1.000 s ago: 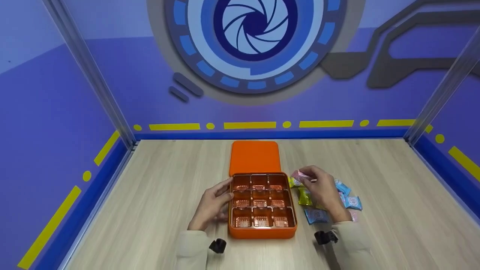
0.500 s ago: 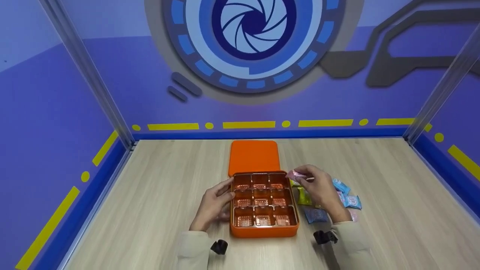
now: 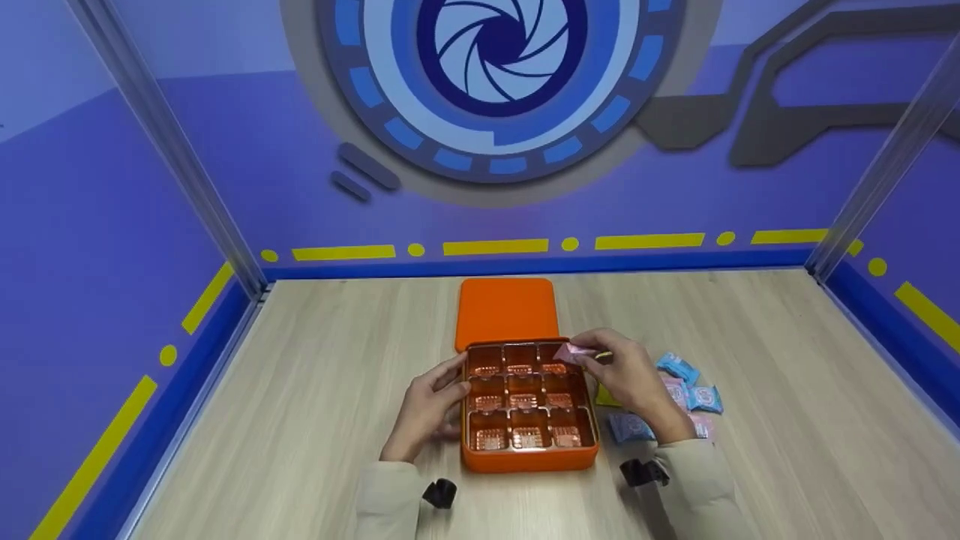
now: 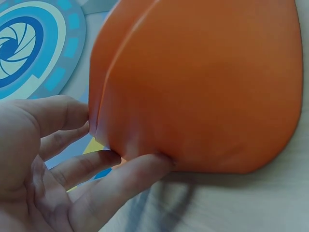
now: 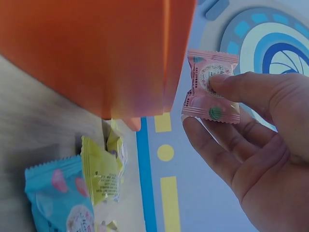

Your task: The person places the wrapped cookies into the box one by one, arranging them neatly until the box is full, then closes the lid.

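An orange box with a clear nine-compartment insert sits on the table, its compartments facing up. My left hand rests at its left side, thumb at the rim; in the left wrist view its fingertips touch the outer wall with fingers loosely bent. Between thumb and fingers, my right hand pinches a pink wrapped candy, which overlaps the far right compartment in the head view. Under and beside the right hand lie a yellow candy and a blue candy.
Behind the box lies an orange lid. More blue candies and pink candies lie to the right of the right hand. Purple printed walls enclose the table's back and sides.
The right hand has moved left with the pink candy, from beside the box's far right corner to over its far right compartment. The left hand stays at the box's left side.
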The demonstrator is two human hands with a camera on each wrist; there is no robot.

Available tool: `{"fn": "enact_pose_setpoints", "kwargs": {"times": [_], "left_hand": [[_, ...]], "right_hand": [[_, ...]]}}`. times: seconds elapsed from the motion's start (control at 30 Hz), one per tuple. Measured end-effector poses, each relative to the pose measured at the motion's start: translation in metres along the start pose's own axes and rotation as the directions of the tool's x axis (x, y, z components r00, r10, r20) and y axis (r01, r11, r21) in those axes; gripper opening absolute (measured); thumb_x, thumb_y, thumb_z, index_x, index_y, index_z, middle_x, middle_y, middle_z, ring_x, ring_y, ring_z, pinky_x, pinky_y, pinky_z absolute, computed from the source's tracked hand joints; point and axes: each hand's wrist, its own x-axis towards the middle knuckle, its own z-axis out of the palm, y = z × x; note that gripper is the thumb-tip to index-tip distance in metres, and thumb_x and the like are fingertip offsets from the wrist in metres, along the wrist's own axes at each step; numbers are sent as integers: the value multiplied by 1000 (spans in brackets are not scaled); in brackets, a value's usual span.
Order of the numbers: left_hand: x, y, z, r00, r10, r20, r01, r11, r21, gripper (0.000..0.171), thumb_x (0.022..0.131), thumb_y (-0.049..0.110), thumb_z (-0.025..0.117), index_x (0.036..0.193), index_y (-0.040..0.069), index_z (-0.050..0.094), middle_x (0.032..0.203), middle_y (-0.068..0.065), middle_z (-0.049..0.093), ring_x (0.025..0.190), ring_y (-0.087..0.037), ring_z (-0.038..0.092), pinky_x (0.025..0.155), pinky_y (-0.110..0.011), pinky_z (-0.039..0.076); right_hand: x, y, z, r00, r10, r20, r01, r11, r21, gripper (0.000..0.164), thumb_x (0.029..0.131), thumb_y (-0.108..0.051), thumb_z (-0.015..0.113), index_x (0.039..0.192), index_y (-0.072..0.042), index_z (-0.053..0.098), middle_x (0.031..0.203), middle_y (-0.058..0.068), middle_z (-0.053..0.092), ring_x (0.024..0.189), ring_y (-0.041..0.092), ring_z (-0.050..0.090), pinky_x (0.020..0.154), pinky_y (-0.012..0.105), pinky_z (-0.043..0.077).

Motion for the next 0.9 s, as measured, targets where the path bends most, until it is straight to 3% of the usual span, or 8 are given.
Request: {"fn": "enact_pose_setpoints", "kwargs": {"times": [0.1,0.3,0.5,0.6,0.9], "left_hand": [[2,-1,0,1000,6,2,-6,1000,-6,54,104,10,66,157,10,54,158,-23,49,136,-37,57,67,-36,65],[2,-2,-2,1000,-20,2,20,1000,1,55,104,12,68,157,13,55,158,-22,49,133,-36,60,53,-36,62],[0,-2,-1,1000,-12,7,12,1000,2,55,104,10,67,157,10,54,158,-23,48,138,-39,55,57,-39,63],[1,-2,-1,1000,-2,11,2,1000,3,55,104,10,67,157,9,54,158,-25,47,141,-41,51,65,-38,65],[1,1,-3,999,-36,22,36,999,-17,56,104,12,68,158,14,54,158,-19,50,129,-33,63,53,-38,62]], "right_hand": [[1,-3,1,1000,-1,12,1,1000,1,22,96,4,76,116,-6,76,113,8,76,103,28,72,91,49,62],[0,-5,3,999,27,29,-27,1000,2,21,96,2,77,114,-9,77,112,5,76,104,26,71,92,48,62],[-1,-5,5,999,24,34,-24,1000,4,21,96,2,77,114,-8,77,112,6,76,103,26,72,91,49,62],[0,-6,4,999,21,38,-21,1000,9,21,96,1,76,115,-9,77,112,5,76,103,26,71,92,49,61],[2,-10,2,999,1,45,-2,1000,27,20,96,1,77,114,-8,78,110,4,75,102,24,71,91,46,62]]}}
